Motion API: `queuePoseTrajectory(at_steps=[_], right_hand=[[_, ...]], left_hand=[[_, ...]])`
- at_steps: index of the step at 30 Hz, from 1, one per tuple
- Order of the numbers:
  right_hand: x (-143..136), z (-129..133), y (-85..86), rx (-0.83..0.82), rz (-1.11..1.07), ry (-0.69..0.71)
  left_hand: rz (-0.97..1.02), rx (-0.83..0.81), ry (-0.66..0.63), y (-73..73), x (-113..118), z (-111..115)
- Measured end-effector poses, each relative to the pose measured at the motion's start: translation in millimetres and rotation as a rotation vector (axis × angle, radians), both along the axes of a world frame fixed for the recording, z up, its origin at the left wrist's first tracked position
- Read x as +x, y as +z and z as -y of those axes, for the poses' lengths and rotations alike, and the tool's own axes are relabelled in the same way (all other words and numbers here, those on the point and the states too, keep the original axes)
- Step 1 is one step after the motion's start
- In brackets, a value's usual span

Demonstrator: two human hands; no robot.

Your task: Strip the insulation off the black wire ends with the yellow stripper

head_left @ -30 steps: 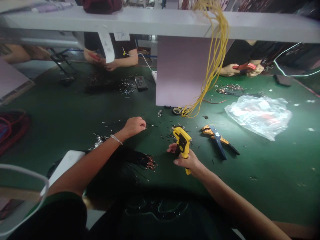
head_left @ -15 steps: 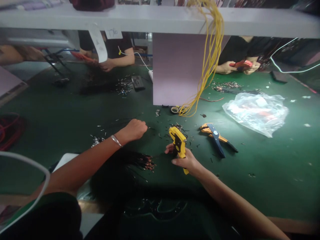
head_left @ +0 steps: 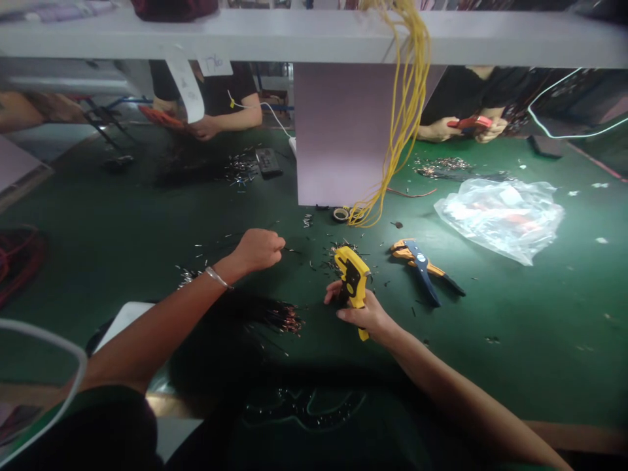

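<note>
Closed above the green table, my left hand (head_left: 260,250) pinches a thin dark wire (head_left: 293,250), whose end sticks out to the right of the fingers. My right hand (head_left: 366,313) is wrapped round a yellow and black wire stripper (head_left: 352,271), held upright with its head toward the far side. Beyond the stripper lie many small cut insulation bits (head_left: 349,248). Between my forearms a bundle of black wires (head_left: 279,315) shows bare copper ends. A second, blue and orange wire stripper (head_left: 420,259) lies to the right of my right hand.
A shelf (head_left: 265,42) crosses above the table, with yellow wires (head_left: 403,124) hanging from it in front of a panel (head_left: 341,137). A clear plastic bag (head_left: 503,216) lies at the right. Two people work across the table, holding red tools. Red cable (head_left: 19,261) is at the left.
My left hand has shifted slightly left and toward the far side, and more of the wire end shows. The stripper in my right hand has turned a little. The view has shifted slightly.
</note>
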State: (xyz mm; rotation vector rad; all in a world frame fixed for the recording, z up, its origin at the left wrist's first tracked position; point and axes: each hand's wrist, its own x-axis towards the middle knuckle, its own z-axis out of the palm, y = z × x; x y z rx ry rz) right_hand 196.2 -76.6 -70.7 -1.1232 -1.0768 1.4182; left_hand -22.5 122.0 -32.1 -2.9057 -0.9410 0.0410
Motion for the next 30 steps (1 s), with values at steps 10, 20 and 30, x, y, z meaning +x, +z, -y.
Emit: queuePoseTrajectory(at_steps=[10,20,30], right_hand=[[1,0,2.2,-0.008,-0.004,-0.001],[3,3,-2.8,-0.006,-0.064,-0.047],[2,3,0.2,-0.019,-0.095,-0.088]], left_hand=[[0.141,-0.168,0.024,-4.0,-11,9],[0.335,-0.373,0.088,4.5,-27,17],[0.595,-0.47,0.107,22.1,-22,33]])
